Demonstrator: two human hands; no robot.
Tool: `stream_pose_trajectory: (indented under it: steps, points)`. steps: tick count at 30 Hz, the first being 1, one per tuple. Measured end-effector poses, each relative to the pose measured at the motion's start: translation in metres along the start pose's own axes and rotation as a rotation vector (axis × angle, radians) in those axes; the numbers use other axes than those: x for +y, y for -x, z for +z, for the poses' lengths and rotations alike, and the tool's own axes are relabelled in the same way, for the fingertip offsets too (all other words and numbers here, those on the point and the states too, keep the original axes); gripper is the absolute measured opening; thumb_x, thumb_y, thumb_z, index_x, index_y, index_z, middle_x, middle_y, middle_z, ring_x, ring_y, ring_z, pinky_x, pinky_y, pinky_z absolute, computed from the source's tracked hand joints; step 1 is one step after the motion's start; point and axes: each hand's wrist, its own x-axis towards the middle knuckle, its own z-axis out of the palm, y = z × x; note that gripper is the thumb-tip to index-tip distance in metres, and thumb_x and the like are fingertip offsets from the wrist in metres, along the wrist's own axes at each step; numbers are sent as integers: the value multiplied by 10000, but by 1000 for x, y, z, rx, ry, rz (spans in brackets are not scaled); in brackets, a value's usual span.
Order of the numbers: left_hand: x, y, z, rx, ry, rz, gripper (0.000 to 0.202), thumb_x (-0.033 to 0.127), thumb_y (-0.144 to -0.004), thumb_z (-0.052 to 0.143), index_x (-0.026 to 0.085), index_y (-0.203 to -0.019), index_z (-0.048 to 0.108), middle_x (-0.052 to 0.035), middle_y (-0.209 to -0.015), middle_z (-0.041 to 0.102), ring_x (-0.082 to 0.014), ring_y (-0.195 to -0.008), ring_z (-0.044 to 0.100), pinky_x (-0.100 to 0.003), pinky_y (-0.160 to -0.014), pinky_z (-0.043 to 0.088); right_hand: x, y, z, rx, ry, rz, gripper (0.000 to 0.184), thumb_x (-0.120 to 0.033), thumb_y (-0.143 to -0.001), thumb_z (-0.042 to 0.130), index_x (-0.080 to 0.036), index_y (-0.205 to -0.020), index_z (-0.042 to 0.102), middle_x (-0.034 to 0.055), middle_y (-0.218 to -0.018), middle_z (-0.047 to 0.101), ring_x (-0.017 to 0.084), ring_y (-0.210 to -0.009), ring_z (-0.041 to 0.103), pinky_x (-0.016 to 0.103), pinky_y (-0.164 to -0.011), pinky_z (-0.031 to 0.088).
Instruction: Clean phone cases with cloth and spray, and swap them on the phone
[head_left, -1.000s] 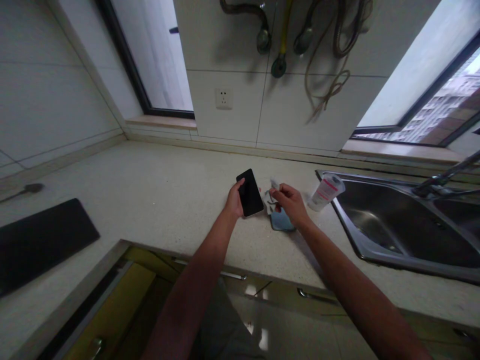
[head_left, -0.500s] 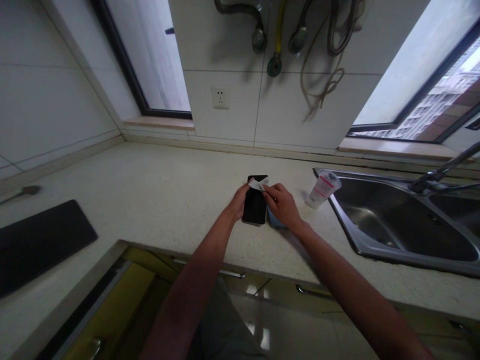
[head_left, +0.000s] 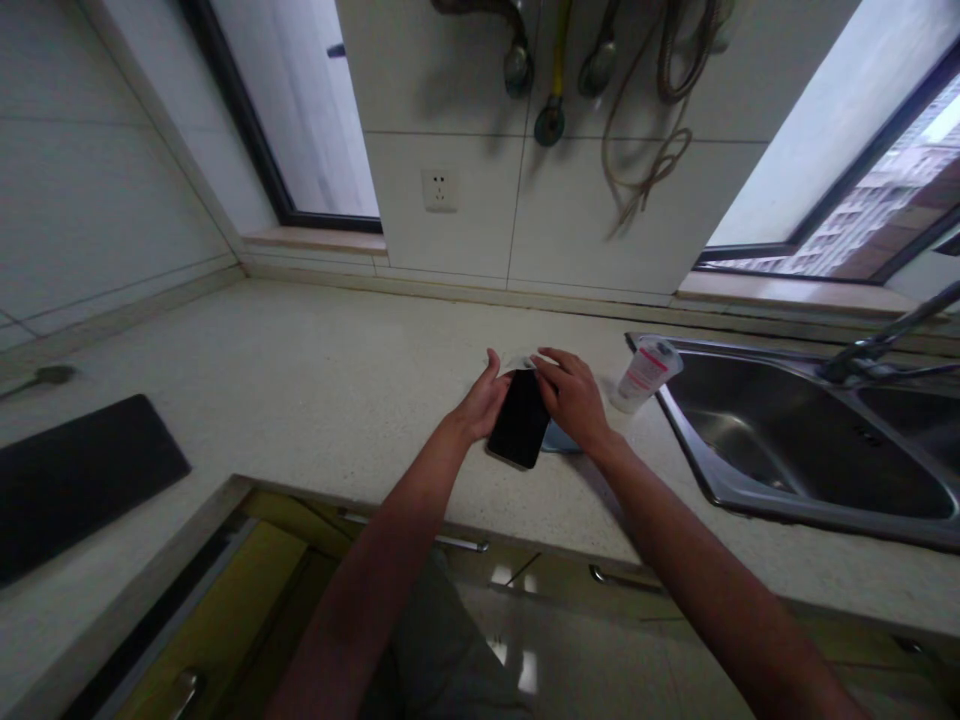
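A black phone [head_left: 519, 428] is tilted over the pale speckled counter [head_left: 322, 390], screen up and dark. My left hand [head_left: 481, 402] grips its left edge with the fingers curled behind it. My right hand [head_left: 571, 397] is closed at the phone's top end, pinching a small white wipe [head_left: 520, 362] against the glass. Under my right hand a blue-grey flat object [head_left: 561, 440] lies on the counter, mostly hidden.
A white tube with pink print [head_left: 643, 375] stands beside the steel sink [head_left: 810, 440] at right, tap [head_left: 885, 345] behind it. A black mat [head_left: 75, 480] lies at left, a spoon [head_left: 41, 378] beyond it. Wall socket [head_left: 439, 190] and hoses [head_left: 637, 120] are behind.
The phone turned from pointing up-left to upright, then swung its top to the right. My right hand brought the white wipe from beside the phone onto its top end.
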Motion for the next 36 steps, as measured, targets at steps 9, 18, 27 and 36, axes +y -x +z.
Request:
stream_pose_trajectory:
  steps: [9, 18, 27, 36]
  points:
    - [6, -4, -5, 197, 136, 68, 799, 810, -859, 314, 154, -1146, 669, -153, -899, 735, -317, -972, 707, -448, -910, 524, -24, 2, 8, -321, 5, -283, 367, -201, -979, 471, -184, -1297, 655, 135, -1413, 606, 295, -1419, 451, 616, -1191, 279]
    - [24, 4, -3, 231, 166, 155, 924, 828, -852, 183, 140, -1310, 594, -202, -1111, 712, -322, -1005, 695, -464, -926, 514, -22, 6, 4, -386, -133, -422, 347, -215, -971, 493, -206, -1264, 680, 107, -1342, 664, 262, -1358, 533, 581, -1192, 316]
    - [17, 5, -5, 138, 150, 35, 837, 797, -865, 277, 149, -1269, 619, -199, -1070, 726, -337, -991, 697, -502, -950, 491, 10, 5, 7, -272, 40, -55, 377, -280, -997, 454, -184, -1296, 662, 154, -1392, 617, 322, -1373, 508, 614, -1141, 380]
    - [23, 4, -6, 221, 155, 69, 821, 759, -895, 262, 129, -1297, 602, -202, -1081, 725, -330, -985, 704, -475, -949, 507, -19, 8, 2, -389, -224, -336, 341, -245, -975, 506, -224, -1264, 684, 108, -1340, 661, 262, -1341, 551, 565, -1155, 384]
